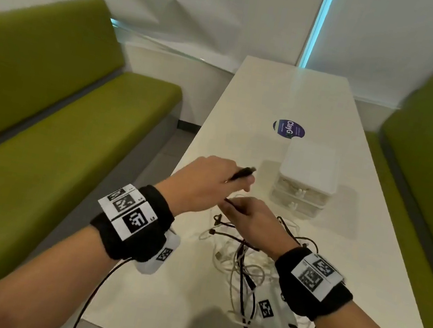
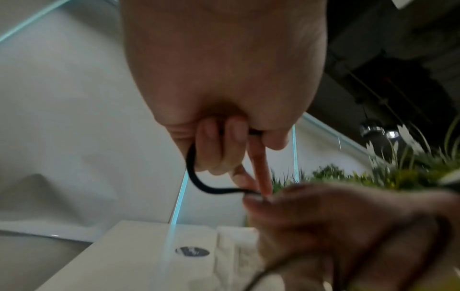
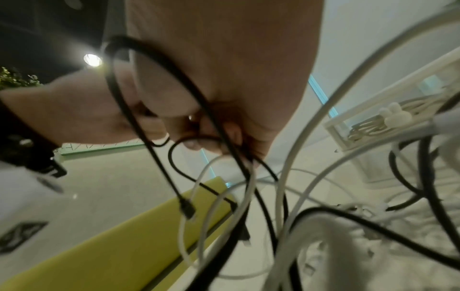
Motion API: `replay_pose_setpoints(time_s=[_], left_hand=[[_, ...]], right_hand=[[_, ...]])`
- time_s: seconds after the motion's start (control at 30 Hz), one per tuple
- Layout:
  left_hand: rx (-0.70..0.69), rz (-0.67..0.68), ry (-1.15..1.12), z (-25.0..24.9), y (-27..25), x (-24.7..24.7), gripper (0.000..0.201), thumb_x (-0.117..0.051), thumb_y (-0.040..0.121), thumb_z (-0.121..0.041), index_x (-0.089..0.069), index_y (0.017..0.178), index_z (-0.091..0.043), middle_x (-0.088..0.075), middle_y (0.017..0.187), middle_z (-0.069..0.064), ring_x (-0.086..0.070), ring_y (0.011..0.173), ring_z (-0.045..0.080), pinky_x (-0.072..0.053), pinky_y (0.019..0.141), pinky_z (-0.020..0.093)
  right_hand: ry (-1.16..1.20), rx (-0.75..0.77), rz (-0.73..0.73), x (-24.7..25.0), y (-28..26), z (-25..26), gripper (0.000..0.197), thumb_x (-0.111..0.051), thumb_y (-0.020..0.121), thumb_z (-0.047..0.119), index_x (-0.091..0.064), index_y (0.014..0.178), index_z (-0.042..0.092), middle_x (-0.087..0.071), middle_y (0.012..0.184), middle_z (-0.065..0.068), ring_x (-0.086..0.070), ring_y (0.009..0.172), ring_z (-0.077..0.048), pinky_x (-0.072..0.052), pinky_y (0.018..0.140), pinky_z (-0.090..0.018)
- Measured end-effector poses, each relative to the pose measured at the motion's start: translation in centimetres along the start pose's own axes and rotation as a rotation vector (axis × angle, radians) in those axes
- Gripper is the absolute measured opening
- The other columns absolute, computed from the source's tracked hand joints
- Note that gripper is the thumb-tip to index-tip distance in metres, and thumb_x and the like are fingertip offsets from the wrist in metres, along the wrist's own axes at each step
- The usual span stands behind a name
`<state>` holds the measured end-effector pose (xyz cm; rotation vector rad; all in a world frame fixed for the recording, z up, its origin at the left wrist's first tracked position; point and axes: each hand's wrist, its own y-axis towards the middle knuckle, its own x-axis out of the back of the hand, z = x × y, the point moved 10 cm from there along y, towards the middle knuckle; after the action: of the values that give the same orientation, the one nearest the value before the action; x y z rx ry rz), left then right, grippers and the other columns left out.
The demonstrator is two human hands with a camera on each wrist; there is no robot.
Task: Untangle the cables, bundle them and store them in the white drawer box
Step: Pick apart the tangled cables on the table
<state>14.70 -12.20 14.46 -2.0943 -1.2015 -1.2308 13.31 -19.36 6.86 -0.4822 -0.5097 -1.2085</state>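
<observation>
- The left hand (image 1: 207, 184) is raised above the bench (image 1: 212, 320), near its left edge, with the plug end of a black cable (image 1: 245, 172) pinched between thumb and curled fingers; the plug pokes out past the knuckles toward the white drawer box (image 1: 305, 183)
- The right hand (image 1: 253, 221) sits just beside and below it, fingers closed on the same black cable a little further along; judging by this pairing, one hand anchors the free end while the other feeds the length out of the knot
- The tangle of cables (image 1: 247, 278), black and white together, lies on the bench toward the near right corner, under and behind the right wrist, so most of the untangling looks not yet done
- The white drawer box stands toward the right edge of the bench, beyond the hands and apart from the tangle; its drawers look closed from the head view
- A round blue sticker (image 1: 288, 129) lies on the bench beyond the box
- The left wrist view shows what the head view hides: the black cable (image 2: 199, 181) drops from the left hand (image 2: 224, 78) in a short loop and runs into the fingertips of the right hand (image 2: 336, 226)
- The right wrist view alone shows several black and white strands looping loosely round the right hand (image 3: 224, 78), with a loose black plug (image 3: 187, 209) dangling, and coiled cables already visible through the front of the drawer box (image 3: 388, 110)
- Green seats flank the bench on both sides
</observation>
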Motion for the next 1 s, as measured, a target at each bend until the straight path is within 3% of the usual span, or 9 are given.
replay_pose_setpoints(time_s=[0.07,0.17,0.27,0.37,0.47,0.57,0.67,0.8,1.0], left_hand=[[0.006,0.046,0.113,1.0,-0.6,-1.8,0.042,-0.032,0.102,-0.049,-0.064,0.101,-0.021,-0.061,0.088,-0.002,-0.060,0.083,0.020,-0.047,0.075,0.039],[0.042,0.084,0.162,2.7,-1.6,-3.3,0.040,-0.028,0.102,-0.052,-0.060,0.109,-0.029,-0.068,0.082,0.001,-0.062,0.076,0.023,-0.048,0.070,0.040],[0.041,0.077,0.307,3.9,-2.0,-3.0,0.044,-0.031,0.102,-0.049,-0.058,0.084,-0.020,-0.059,0.067,0.001,-0.055,0.065,0.024,-0.036,0.058,0.035],[0.016,0.053,0.309,4.6,-2.1,-2.6,0.030,-0.042,0.101,-0.032,-0.054,0.079,-0.017,-0.063,0.077,0.003,-0.055,0.072,0.025,-0.038,0.060,0.035],[0.024,-0.055,0.170,5.0,-2.6,-1.9,0.019,-0.045,0.098,-0.017,-0.063,0.093,-0.013,-0.067,0.090,0.002,-0.060,0.082,0.025,-0.049,0.073,0.044],[-0.015,-0.183,0.070,4.3,-3.3,-1.2,0.019,-0.047,0.095,-0.011,-0.063,0.088,-0.015,-0.066,0.082,-0.003,-0.061,0.078,0.022,-0.049,0.074,0.044],[0.036,-0.284,-0.276,5.1,-3.9,-0.3,0.027,-0.044,0.100,-0.012,-0.063,0.083,-0.021,-0.060,0.066,-0.008,-0.060,0.069,0.014,-0.050,0.072,0.031],[0.038,-0.375,-0.544,4.9,-4.8,0.8,0.034,-0.038,0.105,-0.020,-0.064,0.083,-0.019,-0.051,0.059,-0.001,-0.050,0.059,0.012,-0.042,0.063,0.031],[0.027,-0.465,-0.801,5.0,-5.6,2.0,0.039,-0.037,0.106,-0.030,-0.064,0.085,-0.013,-0.045,0.058,-0.004,-0.041,0.055,0.011,-0.033,0.053,0.019]], right_hand=[[0.024,0.026,-0.067,0.6,0.1,0.4,0.031,-0.059,0.095,0.029,-0.056,0.066,0.017,-0.047,0.055,0.009,-0.039,0.051,-0.006,-0.030,0.052,-0.022],[0.107,0.027,-0.129,0.5,0.2,0.4,0.026,-0.064,0.087,0.015,-0.064,0.062,0.022,-0.053,0.051,0.012,-0.042,0.050,-0.006,-0.034,0.053,-0.022],[0.150,0.026,-0.109,-0.4,0.4,0.0,0.031,-0.066,0.088,0.018,-0.059,0.059,0.013,-0.042,0.048,0.010,-0.035,0.048,-0.006,-0.029,0.052,-0.024],[0.104,0.003,0.003,-1.9,0.7,0.0,0.050,-0.062,0.093,0.033,-0.040,0.058,0.004,-0.029,0.052,-0.004,-0.030,0.045,-0.014,-0.033,0.049,-0.032],[0.107,-0.066,0.098,-3.4,0.6,-0.9,0.056,-0.056,0.095,0.046,-0.041,0.060,0.004,-0.036,0.055,-0.012,-0.045,0.043,-0.019,-0.058,0.058,-0.040],[0.022,-0.059,0.134,-3.8,0.0,-1.3,0.052,-0.054,0.097,0.046,-0.051,0.056,0.014,-0.057,0.051,0.002,-0.056,0.049,-0.012,-0.050,0.064,-0.030],[-0.016,-0.066,0.198,-4.1,-0.5,-1.6,0.044,-0.050,0.098,0.048,-0.068,0.072,0.018,-0.070,0.064,0.017,-0.054,0.055,0.000,-0.043,0.069,-0.025],[-0.030,-0.083,0.165,-3.6,-0.5,-1.6,0.036,-0.048,0.092,0.061,-0.072,0.083,0.035,-0.076,0.099,-0.001,-0.064,0.080,-0.023,-0.050,0.087,-0.045],[-0.075,0.048,-0.065,-1.1,-1.0,0.0,0.034,-0.050,0.100,0.040,-0.074,0.087,0.019,-0.072,0.084,0.004,-0.064,0.083,-0.011,-0.049,0.080,-0.036]])
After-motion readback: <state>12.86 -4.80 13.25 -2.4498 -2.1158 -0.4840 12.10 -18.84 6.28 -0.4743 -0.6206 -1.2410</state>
